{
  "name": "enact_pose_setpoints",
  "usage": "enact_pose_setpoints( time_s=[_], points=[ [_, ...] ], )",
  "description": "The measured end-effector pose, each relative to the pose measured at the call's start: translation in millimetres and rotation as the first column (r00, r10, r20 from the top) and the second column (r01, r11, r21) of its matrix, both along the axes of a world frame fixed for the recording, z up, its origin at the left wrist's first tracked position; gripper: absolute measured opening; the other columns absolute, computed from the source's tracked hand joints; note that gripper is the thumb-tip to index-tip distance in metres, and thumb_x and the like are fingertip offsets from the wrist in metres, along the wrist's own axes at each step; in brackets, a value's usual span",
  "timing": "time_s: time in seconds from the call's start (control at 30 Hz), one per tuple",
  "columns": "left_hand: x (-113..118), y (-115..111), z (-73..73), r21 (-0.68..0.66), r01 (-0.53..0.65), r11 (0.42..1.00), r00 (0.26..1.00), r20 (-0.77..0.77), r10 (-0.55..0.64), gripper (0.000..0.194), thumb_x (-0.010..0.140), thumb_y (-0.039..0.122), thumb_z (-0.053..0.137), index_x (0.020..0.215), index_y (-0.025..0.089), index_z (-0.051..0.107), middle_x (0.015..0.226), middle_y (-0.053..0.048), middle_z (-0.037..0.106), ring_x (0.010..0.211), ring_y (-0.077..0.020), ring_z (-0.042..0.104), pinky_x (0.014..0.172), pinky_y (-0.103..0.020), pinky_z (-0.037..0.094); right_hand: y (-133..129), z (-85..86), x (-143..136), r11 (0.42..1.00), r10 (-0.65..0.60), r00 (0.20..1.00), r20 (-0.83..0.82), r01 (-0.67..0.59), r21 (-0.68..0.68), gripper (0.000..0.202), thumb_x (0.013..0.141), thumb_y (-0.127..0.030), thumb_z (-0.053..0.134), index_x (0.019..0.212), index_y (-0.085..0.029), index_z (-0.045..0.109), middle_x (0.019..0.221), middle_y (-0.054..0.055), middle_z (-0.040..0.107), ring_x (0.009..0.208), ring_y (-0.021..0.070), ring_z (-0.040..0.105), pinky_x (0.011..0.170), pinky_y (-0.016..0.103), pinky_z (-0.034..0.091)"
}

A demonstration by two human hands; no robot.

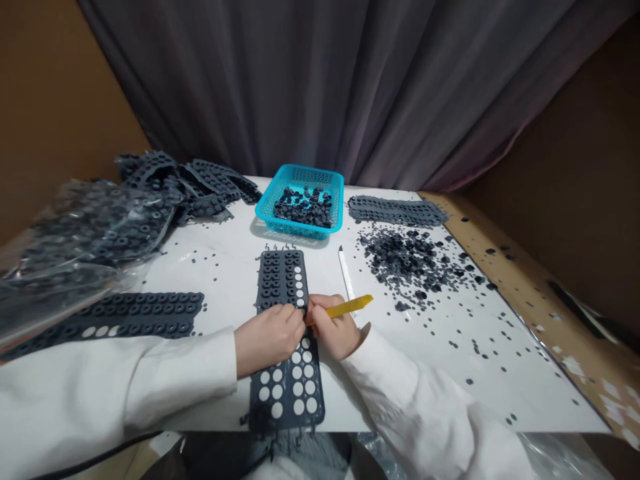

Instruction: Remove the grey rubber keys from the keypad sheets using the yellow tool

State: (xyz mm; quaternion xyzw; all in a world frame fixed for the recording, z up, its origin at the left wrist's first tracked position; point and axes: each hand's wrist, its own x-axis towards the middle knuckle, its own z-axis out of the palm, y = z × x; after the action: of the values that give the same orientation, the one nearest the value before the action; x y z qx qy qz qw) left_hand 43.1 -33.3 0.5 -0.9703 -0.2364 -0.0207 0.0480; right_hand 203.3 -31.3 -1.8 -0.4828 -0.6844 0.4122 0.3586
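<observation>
Charcoal-grey rectangular rubbery sheet (287, 393): rows of dark rings at the far end, paired columns of white round spots at the near end. Slim pointed tool (353, 305): mustard yellow. Openwork plastic basket (299, 226): turquoise. Slender pen-like stick (345, 270): white, dark-tipped. Cloth curtain (310, 87): purplish grey. Flat tabletop (225, 250): white, speckled near-black at right.

A grey curtain (300, 87) hangs in folds behind the white-covered table (400, 340), with brown walls (60, 80) on both sides.
</observation>
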Motion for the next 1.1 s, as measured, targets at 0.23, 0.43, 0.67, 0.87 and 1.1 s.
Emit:
enact_pose_setpoints(
  time_s=[0.23, 0.43, 0.67, 0.87, 1.1],
  points=[
    [-2.7, 11.5, 5.0, -0.291, -0.137, 0.947, 0.967, 0.167, 0.191, 0.023, 0.087, 0.009, 0.034, 0.082, 0.011, 0.057, 0.08, -0.01, 0.059, 0.077, -0.0216, 0.054, 0.068, -0.033, 0.042, 0.1, -0.8, 0.3, 1.0, 0.0, 1.0, -0.02, -0.001, -0.013, 0.026, 0.072, -0.013, 0.036, 0.047, -0.019, 0.04, 0.041, -0.002, 0.039, 0.045, 0.0105, 0.039, 0.047, 0.023, 0.028],
    [-26.2, 42.2, 33.4, -0.859, -0.111, 0.5, 0.498, 0.387, 0.776, 0.02, 0.082, 0.034, 0.051, 0.082, 0.015, 0.058, 0.071, -0.002, 0.059, 0.068, -0.0149, 0.054, 0.065, -0.028, 0.044, 2.2, -0.3, 0.0, 0.99, -0.035, 0.996, -0.079, 0.024, -0.14, 0.025, 0.07, -0.015, 0.037, 0.047, -0.018, 0.046, 0.04, -0.002, 0.044, 0.045, 0.0111, 0.044, 0.046, 0.021, 0.032],
    [-31.4, 42.4, 12.3, -0.928, 0.337, -0.16, 0.378, -0.022, 0.926, 0.033, 0.064, 0.031, 0.074, 0.088, 0.011, 0.063, 0.072, -0.004, 0.063, 0.055, -0.0074, 0.053, 0.053, -0.02, 0.041, 5.7, -8.2, -0.5, 0.957, -0.191, 0.944, -0.27, 0.119, -0.263, 0.021, 0.067, -0.014, 0.039, 0.049, -0.017, 0.049, 0.037, -0.004, 0.043, 0.037, 0.0093, 0.038, 0.04, 0.02, 0.029],
    [-31.7, 40.0, 4.1, -0.888, 0.413, -0.202, 0.35, -0.05, 0.935, 0.035, 0.058, 0.026, 0.079, 0.086, 0.01, 0.064, 0.071, -0.003, 0.064, 0.051, -0.0051, 0.052, 0.048, -0.016, 0.04, 6.1, -5.2, 0.9, 0.978, -0.113, 0.981, -0.157, 0.082, -0.192, 0.021, 0.07, -0.014, 0.041, 0.05, -0.017, 0.05, 0.04, -0.003, 0.046, 0.043, 0.0102, 0.044, 0.045, 0.02, 0.034],
    [-32.6, 39.6, 2.1, -0.866, 0.45, -0.219, 0.31, -0.078, 0.948, 0.038, 0.056, 0.031, 0.08, 0.083, 0.011, 0.062, 0.069, -0.004, 0.066, 0.049, -0.0051, 0.051, 0.047, -0.015, 0.041, 6.1, -0.8, 0.6, 0.983, -0.091, 0.994, -0.066, 0.079, -0.165, 0.023, 0.071, -0.014, 0.04, 0.05, -0.017, 0.048, 0.041, -0.003, 0.047, 0.044, 0.0104, 0.045, 0.047, 0.02, 0.035]
  ],
)
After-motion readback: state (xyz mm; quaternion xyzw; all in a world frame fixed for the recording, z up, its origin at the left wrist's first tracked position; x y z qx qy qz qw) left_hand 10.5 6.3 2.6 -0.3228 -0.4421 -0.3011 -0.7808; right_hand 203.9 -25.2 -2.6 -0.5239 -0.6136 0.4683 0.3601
